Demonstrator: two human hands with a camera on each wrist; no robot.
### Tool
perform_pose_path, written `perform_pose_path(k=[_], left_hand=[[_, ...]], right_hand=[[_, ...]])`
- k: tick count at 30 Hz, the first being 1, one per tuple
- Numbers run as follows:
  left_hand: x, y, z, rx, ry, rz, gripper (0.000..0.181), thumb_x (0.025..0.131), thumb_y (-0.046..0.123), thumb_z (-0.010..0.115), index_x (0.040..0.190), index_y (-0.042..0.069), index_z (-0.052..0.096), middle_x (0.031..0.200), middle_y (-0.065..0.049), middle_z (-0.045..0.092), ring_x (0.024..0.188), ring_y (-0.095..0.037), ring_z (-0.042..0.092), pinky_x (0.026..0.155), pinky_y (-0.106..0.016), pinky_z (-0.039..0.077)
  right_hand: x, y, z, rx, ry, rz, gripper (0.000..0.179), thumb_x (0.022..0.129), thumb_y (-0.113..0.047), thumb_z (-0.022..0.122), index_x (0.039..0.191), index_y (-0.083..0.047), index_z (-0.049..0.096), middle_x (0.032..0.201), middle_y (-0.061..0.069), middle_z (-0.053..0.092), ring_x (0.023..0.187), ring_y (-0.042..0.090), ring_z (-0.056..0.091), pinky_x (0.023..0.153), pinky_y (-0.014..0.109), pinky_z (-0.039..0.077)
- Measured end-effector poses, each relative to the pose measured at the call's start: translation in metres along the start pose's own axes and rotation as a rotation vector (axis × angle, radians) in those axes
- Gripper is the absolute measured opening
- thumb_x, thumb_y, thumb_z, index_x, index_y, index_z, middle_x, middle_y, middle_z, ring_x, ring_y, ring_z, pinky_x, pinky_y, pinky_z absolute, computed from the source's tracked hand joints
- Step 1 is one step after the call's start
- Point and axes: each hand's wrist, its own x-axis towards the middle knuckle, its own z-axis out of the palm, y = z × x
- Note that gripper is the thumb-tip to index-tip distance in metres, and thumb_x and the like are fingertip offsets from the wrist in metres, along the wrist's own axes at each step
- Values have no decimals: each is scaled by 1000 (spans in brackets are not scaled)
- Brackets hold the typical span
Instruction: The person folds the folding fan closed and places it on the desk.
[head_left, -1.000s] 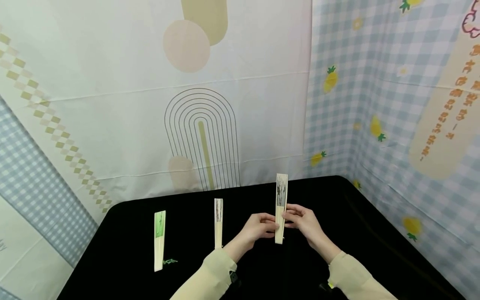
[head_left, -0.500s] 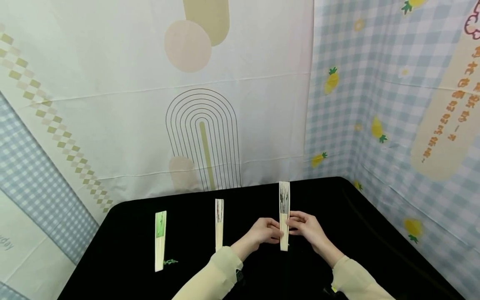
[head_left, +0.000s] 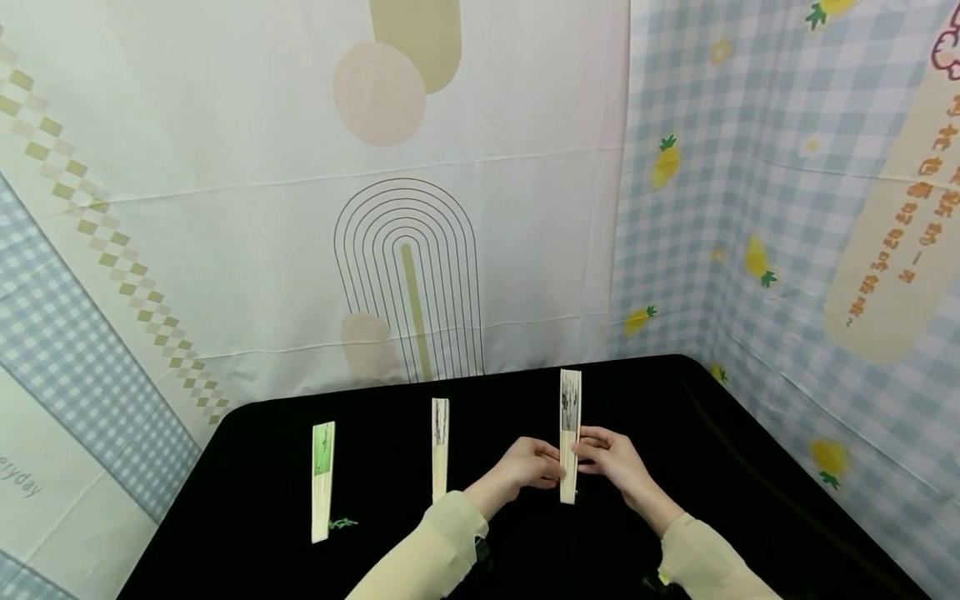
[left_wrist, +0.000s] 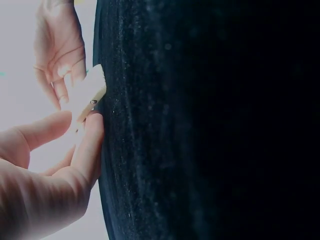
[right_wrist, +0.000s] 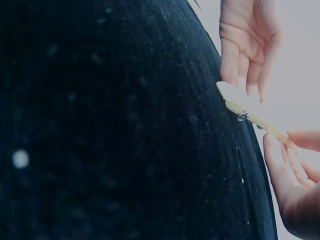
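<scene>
A folded folding fan (head_left: 571, 404) with a grey-and-black patterned upper part and pale ribs lies on the black tabletop at the right. My left hand (head_left: 531, 462) pinches its lower left side, and my right hand (head_left: 613, 458) grips its right edge higher up. From the left wrist view, the fan's pale lower end (left_wrist: 95, 90) with a metal rivet shows between the two hands. In the right wrist view, thumb and fingers of my right hand (right_wrist: 300, 185) pinch the fan (right_wrist: 235, 102); glare washes out part of it.
A second folded fan (head_left: 440, 433) with a dark pattern lies left of my hands, its lower end against my sleeve in view. Farther left lies a green-topped folded fan (head_left: 322, 483) with a green tassel (head_left: 343, 523). Printed cloth (head_left: 525, 250) hangs behind the black table (head_left: 247, 492).
Both hands and the fan between them have come down toward the near side and slightly right, then nearly stopped. The other two fans stay where they lie.
</scene>
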Motion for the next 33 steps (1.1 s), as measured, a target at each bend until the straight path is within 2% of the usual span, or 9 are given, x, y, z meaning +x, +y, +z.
perform_pose_path(k=[8, 18, 25, 33], left_hand=[[-3, 1, -1, -5, -2, -3, 24, 90, -2, 70, 114, -9, 69, 92, -11, 71, 86, -26, 73, 75, -39, 63], [-3, 0, 0, -30, -4, -12, 30, 91, -2, 69, 119, -13, 65, 94, -12, 71, 87, -25, 72, 77, -39, 63], [-4, 2, -1, -23, -4, -15, 33, 91, -1, 69, 121, -14, 63, 96, -13, 70, 87, -25, 71, 78, -39, 62], [-6, 2, 0, 0, 3, -23, 33, 92, 1, 69, 122, -13, 64, 96, -13, 70, 87, -26, 71, 77, -41, 63]], right_hand=[[1, 3, 2, -7, 5, 7, 46, 97, -5, 65, 137, 14, 51, 112, 20, 68, 90, 24, 71, 77, 33, 62], [7, 7, 5, -20, 6, 25, 44, 97, -3, 64, 136, 15, 51, 113, 22, 67, 90, 23, 71, 76, 34, 62], [8, 8, 5, -47, -9, 24, 45, 98, -2, 63, 135, 19, 49, 115, 26, 65, 90, 23, 70, 75, 35, 62], [9, 9, 5, -70, -24, 42, 43, 97, -3, 63, 133, 18, 51, 114, 25, 66, 90, 24, 70, 76, 36, 62]])
